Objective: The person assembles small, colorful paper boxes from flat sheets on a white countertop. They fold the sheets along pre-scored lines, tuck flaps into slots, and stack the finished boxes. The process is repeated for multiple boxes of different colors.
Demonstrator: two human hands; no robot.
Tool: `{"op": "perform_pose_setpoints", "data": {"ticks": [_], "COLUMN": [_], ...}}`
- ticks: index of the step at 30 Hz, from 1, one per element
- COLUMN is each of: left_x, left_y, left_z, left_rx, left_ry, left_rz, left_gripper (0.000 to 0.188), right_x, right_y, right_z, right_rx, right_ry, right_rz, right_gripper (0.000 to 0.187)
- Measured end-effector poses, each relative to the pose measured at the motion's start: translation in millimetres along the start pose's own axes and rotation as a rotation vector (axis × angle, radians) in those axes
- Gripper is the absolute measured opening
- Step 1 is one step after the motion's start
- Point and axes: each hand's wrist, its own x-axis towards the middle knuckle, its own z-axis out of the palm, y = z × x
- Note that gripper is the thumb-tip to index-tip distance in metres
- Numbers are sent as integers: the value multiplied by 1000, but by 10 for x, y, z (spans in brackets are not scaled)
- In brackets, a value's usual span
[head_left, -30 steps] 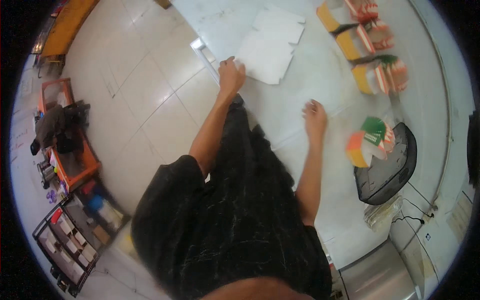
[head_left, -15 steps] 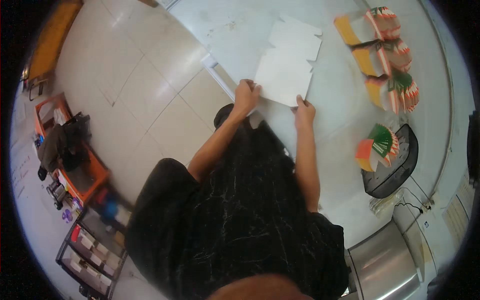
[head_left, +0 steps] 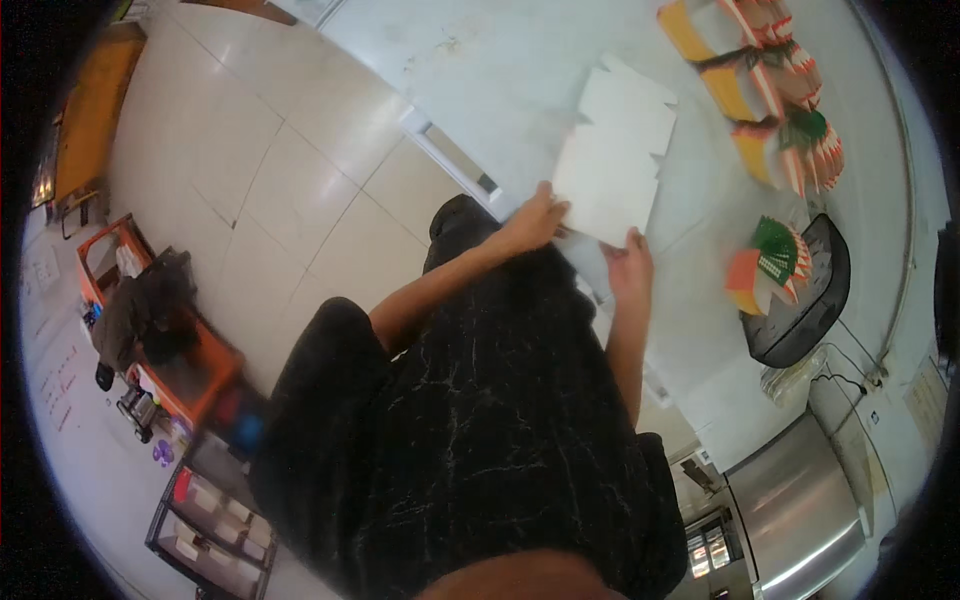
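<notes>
A white die-cut cardboard sheet [head_left: 617, 150] with notches along its side edges is held flat over the pale table. My left hand [head_left: 540, 217] pinches its near left corner, the thumb lying on top. At the near right corner my right hand [head_left: 630, 266] grips it too, thumb above and the fingers beneath, mostly hidden. The upward face of the sheet is plain white.
Folded printed cartons in yellow, red and green [head_left: 770, 80] stand in rows along the table's [head_left: 480, 70] right side. Another bundle [head_left: 775, 260] leans on a black tray [head_left: 808, 310]. A steel appliance [head_left: 795, 510] stands at lower right, orange shelving [head_left: 205, 370] at left.
Both hands have moved right and slightly nearer with the cardboard sheet still between them. The whole view has also shifted a little with my head.
</notes>
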Motion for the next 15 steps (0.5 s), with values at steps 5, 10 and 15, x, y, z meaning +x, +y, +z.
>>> {"op": "perform_pose_setpoints", "data": {"ticks": [5, 10, 15], "left_x": [19, -31, -137], "left_y": [-43, -257, -427], "left_z": [300, 582, 852], "left_rx": [58, -24, 137], "left_ry": [-138, -222, -159], "left_rz": [7, 60, 53], "left_gripper": [30, 32, 45], "right_x": [-352, -634, -838], "right_y": [10, 163, 103], "right_z": [-386, -606, -878], "right_rx": [-34, -541, -1545], "right_ry": [83, 441, 135], "right_rz": [-82, -434, -1113], "right_gripper": [49, 61, 49]}}
